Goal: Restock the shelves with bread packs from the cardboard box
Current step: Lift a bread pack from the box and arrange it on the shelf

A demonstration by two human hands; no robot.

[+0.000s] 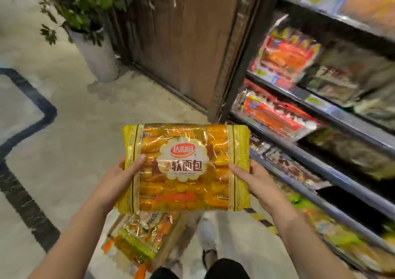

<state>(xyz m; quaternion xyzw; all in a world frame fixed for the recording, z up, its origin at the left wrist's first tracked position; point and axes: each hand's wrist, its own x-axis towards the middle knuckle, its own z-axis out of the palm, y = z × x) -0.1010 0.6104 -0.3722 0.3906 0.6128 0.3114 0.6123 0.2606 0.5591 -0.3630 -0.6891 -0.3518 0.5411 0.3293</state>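
Nearest the camera, directly below the bread pack (186, 167), the person's dark trouser legs and a white shoe (208, 244) show against the pale floor. Just left of the shoe, and partly hidden under the pack's lower edge, sits the cardboard box (171, 242) with more yellow and orange packs (141, 234) lying in it. The bread pack itself is held flat and face-up in the air above the box, clear of any shelf. The left hand (115, 180) grips the pack's left edge, thumb laid across the front film and the fingers out of sight beneath. The right hand (254, 180) holds the right edge the same way, thumb on top, fingers hidden underneath. To the right of the pack run the dark shelves (320, 163), blurred, stocked in tiers with packaged goods, among them red packs (275, 114) on a tier above and to the right of the pack. Beyond the pack's top edge stands a brown wooden panel (192, 39). Farther off, up and to the left, a potted plant (96, 52) in a pale pot stands beside the panel.
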